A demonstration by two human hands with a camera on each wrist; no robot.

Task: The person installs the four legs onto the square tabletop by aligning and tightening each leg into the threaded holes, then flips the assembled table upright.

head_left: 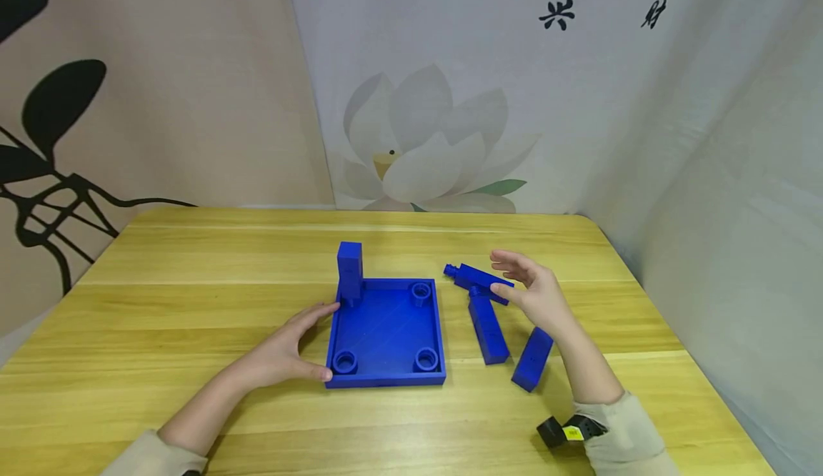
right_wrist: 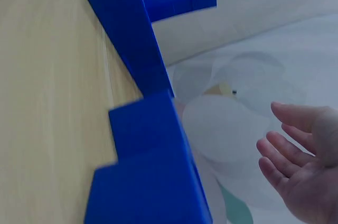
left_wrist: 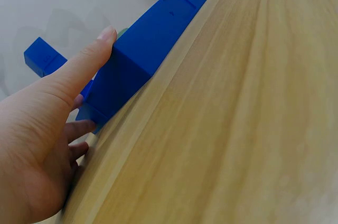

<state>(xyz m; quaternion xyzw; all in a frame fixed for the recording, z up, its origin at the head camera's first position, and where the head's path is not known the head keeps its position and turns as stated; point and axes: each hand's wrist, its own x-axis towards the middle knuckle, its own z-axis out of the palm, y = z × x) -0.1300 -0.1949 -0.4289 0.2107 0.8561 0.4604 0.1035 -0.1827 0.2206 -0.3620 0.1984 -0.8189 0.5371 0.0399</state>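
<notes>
My left hand (head_left: 276,354) lies along the left side of a square blue tray (head_left: 388,329), thumb at the near corner and fingertips at the left wall. In the left wrist view the thumb rests on the tray's edge (left_wrist: 142,49). A blue square post (head_left: 350,265) stands upright in the tray's far left corner; round sockets show in the other corners. To the right, my right hand (head_left: 539,297) hovers with loosely bent fingers above a lying blue post (head_left: 477,278) with a narrow peg end. Its palm looks empty in the right wrist view.
Two more blue posts lie on the wooden table (head_left: 212,269): one (head_left: 490,333) beside the tray, another (head_left: 532,360) below my right wrist. A curtain (head_left: 726,140) hangs along the right edge, and a printed cloth (head_left: 437,33) behind.
</notes>
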